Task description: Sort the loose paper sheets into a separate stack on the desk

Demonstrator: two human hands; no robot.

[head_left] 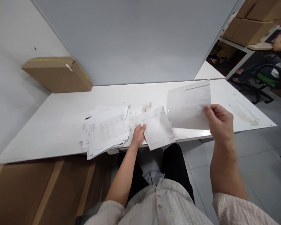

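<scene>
Right hand [219, 120]: pinching a sheet [188, 104] at its right edge, thumb on the near face. The sheet is raised above the desk [61, 125], right of centre, and bows slightly.
Left hand [138, 136]: gripping the left edge of a second sheet [158, 128], which lies flat and overhangs the near desk edge.
Handling, as judged: light, limp, easily creased; best taken by an edge or corner.
Left: loose pile [106, 129] of papers.
Between: scraps [137, 114].
Far left: box [57, 73].
</scene>
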